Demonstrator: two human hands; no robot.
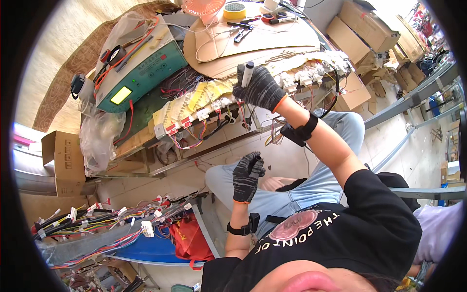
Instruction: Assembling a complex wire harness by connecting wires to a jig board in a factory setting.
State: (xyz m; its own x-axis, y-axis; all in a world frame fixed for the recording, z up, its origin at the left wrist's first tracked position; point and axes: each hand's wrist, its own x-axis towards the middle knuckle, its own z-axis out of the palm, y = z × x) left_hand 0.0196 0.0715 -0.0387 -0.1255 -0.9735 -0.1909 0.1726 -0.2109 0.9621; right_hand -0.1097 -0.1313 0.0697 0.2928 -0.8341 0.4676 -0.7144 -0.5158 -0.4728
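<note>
My right hand, in a dark grey knit glove with an orange cuff, is closed around a white marker pen. The pen stands roughly upright in the fist, its dark end on top. It is above the bench edge, by a row of white connectors with wires. My left hand, gloved alike, is raised over my lap with curled fingers. A small dark bit shows at its fingertips, too unclear to name. Left of the right hand lies a board with yellow strips, with white and red plugs and coloured wires along its front.
A teal tester box with a lit display stands at the bench's left. Cardboard sheets bear pens, tape rolls and a pink fan. Wire harnesses lie on a rack at lower left, near a red bag. Cartons are stacked at far right.
</note>
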